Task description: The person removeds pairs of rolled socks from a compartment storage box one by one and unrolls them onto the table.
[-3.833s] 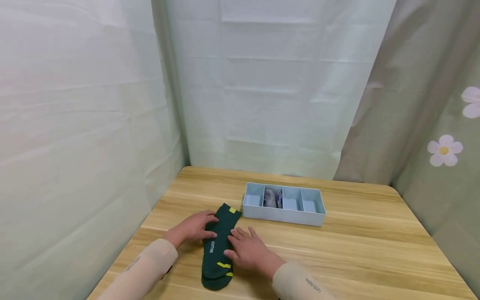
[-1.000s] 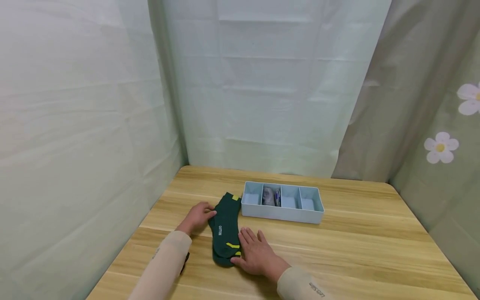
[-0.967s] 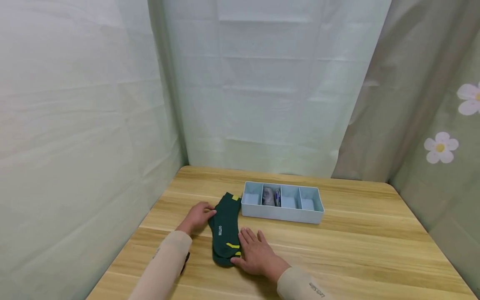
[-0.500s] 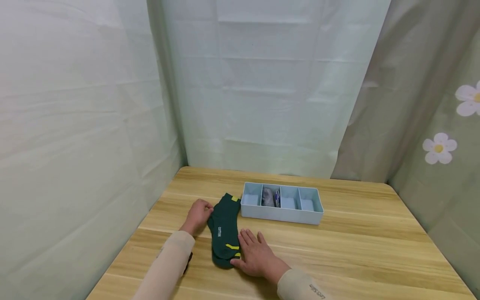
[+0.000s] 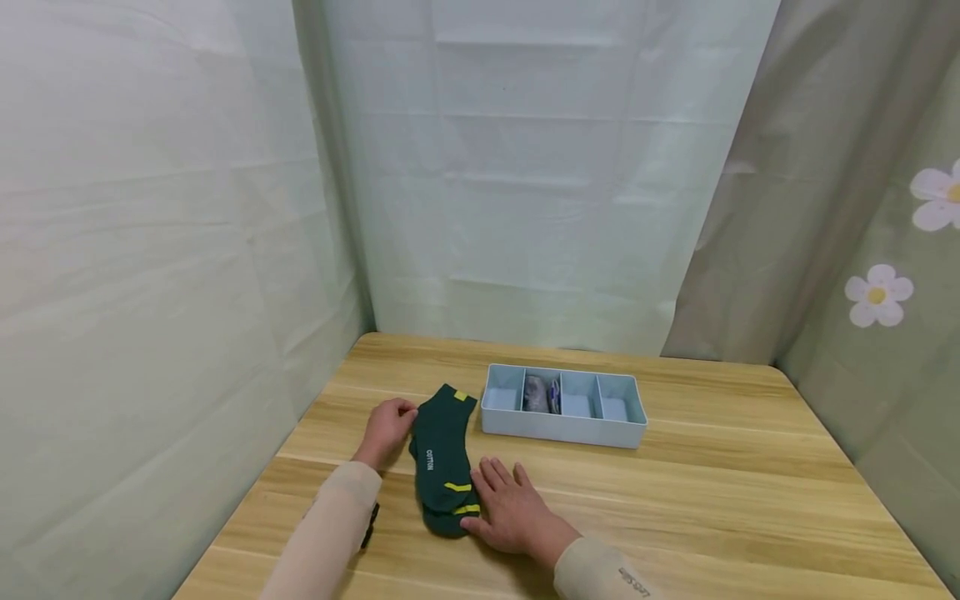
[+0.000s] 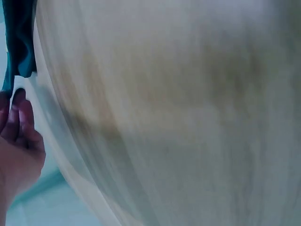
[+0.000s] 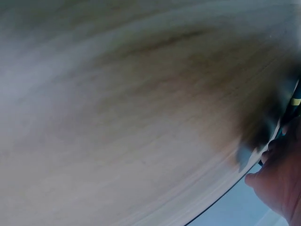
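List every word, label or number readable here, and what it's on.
"COTTON": white letters on the upper dark green sock.
"Let's Slim", perhaps: dark lettering on the right sleeve, too small and blurred to be sure.
Any print on the items in the blue tray: too small to read.

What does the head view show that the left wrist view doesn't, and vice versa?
Only the head view shows the right hand, the blue divided tray and the COTTON lettering. Only the left wrist view shows the left hand up close from the wrist, fingers curled at the edge of the green socks. Both show that hand, the socks and the wooden table.
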Available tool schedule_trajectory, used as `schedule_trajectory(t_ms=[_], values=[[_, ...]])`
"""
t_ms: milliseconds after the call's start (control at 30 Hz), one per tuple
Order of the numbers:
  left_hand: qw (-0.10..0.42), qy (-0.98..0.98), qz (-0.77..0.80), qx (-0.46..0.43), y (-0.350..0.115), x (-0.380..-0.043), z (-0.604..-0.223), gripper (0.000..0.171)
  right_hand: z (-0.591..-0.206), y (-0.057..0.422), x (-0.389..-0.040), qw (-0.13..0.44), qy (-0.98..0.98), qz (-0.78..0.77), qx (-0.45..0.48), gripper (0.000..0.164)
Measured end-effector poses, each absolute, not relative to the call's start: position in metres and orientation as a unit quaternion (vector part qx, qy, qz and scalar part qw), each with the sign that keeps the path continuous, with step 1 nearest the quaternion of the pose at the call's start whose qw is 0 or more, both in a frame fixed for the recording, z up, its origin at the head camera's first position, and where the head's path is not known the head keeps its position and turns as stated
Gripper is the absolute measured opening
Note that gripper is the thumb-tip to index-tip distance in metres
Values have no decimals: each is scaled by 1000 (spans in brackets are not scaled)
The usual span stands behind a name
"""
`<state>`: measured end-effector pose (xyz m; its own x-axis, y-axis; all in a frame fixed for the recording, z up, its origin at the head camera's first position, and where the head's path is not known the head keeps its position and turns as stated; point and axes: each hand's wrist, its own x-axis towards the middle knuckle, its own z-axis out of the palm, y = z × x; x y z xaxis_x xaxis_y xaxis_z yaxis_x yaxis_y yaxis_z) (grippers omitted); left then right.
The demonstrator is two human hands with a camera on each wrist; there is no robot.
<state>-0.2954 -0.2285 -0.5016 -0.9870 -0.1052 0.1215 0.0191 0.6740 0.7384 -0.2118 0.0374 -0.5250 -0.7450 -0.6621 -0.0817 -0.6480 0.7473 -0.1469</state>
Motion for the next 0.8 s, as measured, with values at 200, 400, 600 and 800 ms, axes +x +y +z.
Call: schedule_trajectory(t_ms=[200,400,600,800], values=[[48,-905,-423,20,-228,-296,-503,15,-520,38,-212,74,930,-48,-357,74],[63,-905,-420,27,-237,-295,-504,13,-517,37,-212,86,928,-42,-360,75],[83,-905,-416,24,-262,-290,-505,15,-519,38,-212,86,927,-46,-363,76],[98,-914,-390,52,-290,-281,-501,19,-518,37,-211,86,926,-41,-365,76]])
